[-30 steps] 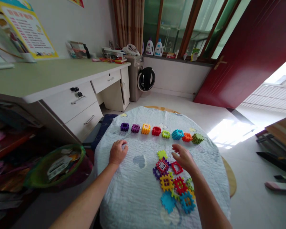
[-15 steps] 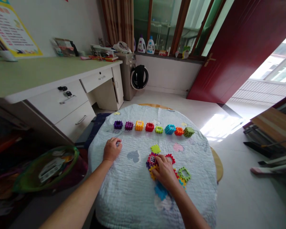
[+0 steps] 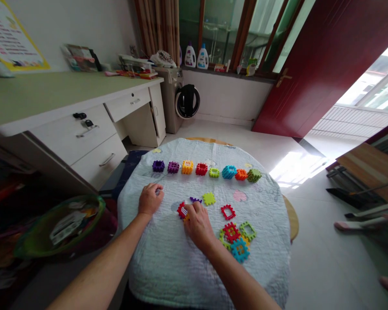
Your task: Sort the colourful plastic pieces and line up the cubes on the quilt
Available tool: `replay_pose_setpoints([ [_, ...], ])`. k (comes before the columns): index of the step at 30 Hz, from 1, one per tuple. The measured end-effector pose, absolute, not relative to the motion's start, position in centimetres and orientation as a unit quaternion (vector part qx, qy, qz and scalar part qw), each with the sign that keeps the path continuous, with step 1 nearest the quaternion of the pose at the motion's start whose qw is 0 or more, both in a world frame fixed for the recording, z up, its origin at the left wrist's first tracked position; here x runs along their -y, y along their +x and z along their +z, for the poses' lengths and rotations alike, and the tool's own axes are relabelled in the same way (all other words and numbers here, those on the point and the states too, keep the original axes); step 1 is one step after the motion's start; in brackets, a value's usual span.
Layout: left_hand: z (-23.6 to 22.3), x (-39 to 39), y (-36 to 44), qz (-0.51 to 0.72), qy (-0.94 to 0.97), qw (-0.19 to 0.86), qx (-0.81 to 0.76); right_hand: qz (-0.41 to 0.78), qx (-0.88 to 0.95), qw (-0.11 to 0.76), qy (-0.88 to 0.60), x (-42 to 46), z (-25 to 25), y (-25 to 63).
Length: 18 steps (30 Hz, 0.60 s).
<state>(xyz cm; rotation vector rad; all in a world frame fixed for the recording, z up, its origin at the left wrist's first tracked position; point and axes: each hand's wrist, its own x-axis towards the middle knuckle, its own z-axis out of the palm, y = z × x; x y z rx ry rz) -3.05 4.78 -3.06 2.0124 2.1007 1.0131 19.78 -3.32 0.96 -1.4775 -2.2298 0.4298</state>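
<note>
My right hand (image 3: 198,224) is closed around a red notched building panel (image 3: 182,210), and a bit of yellow shows under the fingers. Just beyond it lies a purple panel (image 3: 195,200), partly hidden, with a lime green panel (image 3: 209,198) beside it. My left hand (image 3: 151,199) rests on the cloth with curled fingers; a small greyish spot shows at them, which I cannot identify. To the right are a red square frame (image 3: 228,212), a red panel (image 3: 232,231), a blue panel (image 3: 240,250) and a green frame (image 3: 247,231), some overlapping yellow pieces.
Several assembled blocks stand in a row at the back of the cloth-covered round table (image 3: 161,258), from a purple block (image 3: 158,166) to an olive green block (image 3: 254,175). A basket (image 3: 64,224) stands left, below a desk (image 3: 67,94). A washing machine (image 3: 173,103) is behind.
My right hand has moved left from the pile with the red and yellow pieces. The blue and red panels now lie further right, uncovered. My left hand stays in place.
</note>
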Motion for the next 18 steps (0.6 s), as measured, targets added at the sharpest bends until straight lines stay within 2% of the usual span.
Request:
replay_pose_setpoints([
  [4,-3.0,-4.8,-3.0,0.328,0.652,0.031,-0.683,0.107,0.822,0.209,-0.518,2.9,1.2,18.4],
  [10,-2.7,-4.7,-3.0,0.328,0.656,0.032,-0.679,0.126,0.896,0.112,-0.411,4.5,2.3,17.1],
  [14,-2.8,-4.7,-3.0,0.328,0.655,0.027,-0.680,0.198,0.890,0.131,-0.390,4.8,3.2,18.2],
  [18,-2.8,-4.7,-3.0,0.331,0.655,0.029,-0.679,0.198,0.847,0.143,-0.472,2.6,3.8,19.8],
])
